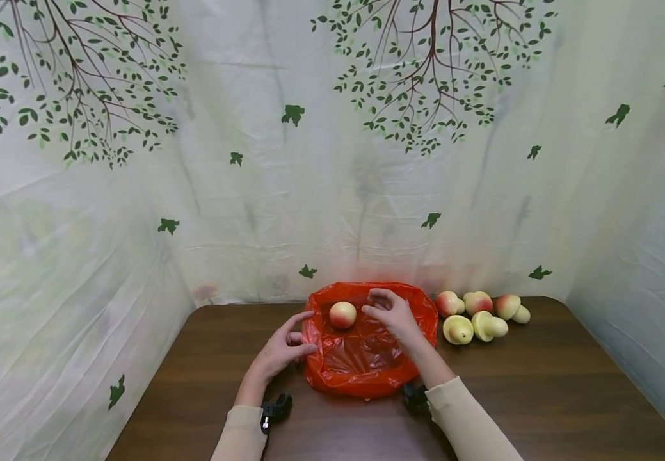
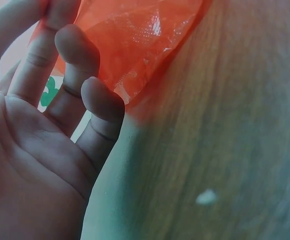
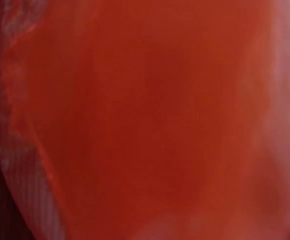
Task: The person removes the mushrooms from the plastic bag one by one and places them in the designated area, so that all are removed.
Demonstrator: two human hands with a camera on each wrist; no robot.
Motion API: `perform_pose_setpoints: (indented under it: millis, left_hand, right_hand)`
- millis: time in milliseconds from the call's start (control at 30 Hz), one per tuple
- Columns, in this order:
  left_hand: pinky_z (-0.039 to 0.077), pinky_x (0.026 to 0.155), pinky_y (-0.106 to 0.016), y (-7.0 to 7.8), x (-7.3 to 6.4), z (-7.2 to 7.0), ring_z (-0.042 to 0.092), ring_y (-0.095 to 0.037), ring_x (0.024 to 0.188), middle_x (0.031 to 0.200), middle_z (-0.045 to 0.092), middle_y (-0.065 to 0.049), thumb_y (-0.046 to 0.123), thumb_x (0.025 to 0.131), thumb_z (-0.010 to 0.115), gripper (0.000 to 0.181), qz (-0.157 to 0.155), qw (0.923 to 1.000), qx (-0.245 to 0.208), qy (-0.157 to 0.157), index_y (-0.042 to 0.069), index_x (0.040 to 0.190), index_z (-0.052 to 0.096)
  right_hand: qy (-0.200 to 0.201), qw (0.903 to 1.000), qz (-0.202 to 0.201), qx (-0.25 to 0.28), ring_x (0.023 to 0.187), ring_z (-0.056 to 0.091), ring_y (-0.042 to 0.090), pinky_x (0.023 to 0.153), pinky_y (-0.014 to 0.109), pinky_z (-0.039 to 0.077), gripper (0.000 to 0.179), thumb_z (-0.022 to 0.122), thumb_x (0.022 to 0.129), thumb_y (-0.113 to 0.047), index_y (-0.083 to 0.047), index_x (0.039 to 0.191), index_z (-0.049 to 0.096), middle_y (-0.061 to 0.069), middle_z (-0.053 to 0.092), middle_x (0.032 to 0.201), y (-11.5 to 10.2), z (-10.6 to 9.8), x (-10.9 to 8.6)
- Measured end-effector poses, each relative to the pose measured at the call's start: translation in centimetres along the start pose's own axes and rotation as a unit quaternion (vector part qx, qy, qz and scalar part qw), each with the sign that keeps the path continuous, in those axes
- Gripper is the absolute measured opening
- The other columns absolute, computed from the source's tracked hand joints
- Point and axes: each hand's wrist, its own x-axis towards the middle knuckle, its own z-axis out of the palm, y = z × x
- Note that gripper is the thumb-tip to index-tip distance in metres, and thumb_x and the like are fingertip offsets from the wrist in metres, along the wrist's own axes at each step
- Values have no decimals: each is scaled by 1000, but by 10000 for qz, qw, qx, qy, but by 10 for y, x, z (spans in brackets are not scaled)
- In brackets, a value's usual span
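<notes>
A red plastic bag (image 1: 367,378) lies spread open on the table, its rim rolled into a rough ring. Inside it, toward the back left, sits a round pale-yellow and red fruit that looks like a peach (image 1: 342,315). My left hand (image 1: 279,349) is at the bag's left rim, thumb and fingers spread apart and touching the plastic. In the left wrist view, its ring and little fingers bend loosely beside the red film. Over the bag, just right of the peach, my right hand (image 1: 392,317) has bent, parted fingers with nothing between them. Red plastic fills the right wrist view and hides that hand.
Right of the bag, several pale-yellow and red fruits (image 1: 478,303) lie close together near the back edge. Among them are a yellow fruit with a pointed tip (image 1: 457,330) and a pale knobbed one (image 1: 490,326). Leaf-printed cloth (image 1: 338,211) hangs behind the brown table (image 1: 568,390).
</notes>
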Motion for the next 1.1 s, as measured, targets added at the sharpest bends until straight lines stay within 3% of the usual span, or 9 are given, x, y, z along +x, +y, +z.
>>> perform_pose_setpoints:
  millis: [267, 1100]
  left_hand:
    - [51, 65, -27, 4, 2, -1, 55, -14, 67, 90, 74, 3, 23, 96, 80, 73, 85, 10000, -8, -8, 28, 159, 42]
    - [52, 66, -28, -1, 0, 1, 55, -16, 67, 92, 75, 1, 26, 96, 81, 74, -40, 10000, 65, 33, 29, 159, 43]
  right_hand:
    - [74, 10000, 0, -57, 144, 54, 41, 121, 53, 42, 52, 74, 100, -14, -1, 146, 56, 26, 59, 148, 3, 7, 6]
    - [48, 9995, 26, -298, 142, 55, 43, 120, 57, 42, 53, 76, 98, -14, 0, 145, 57, 25, 60, 147, 25, 22, 15]
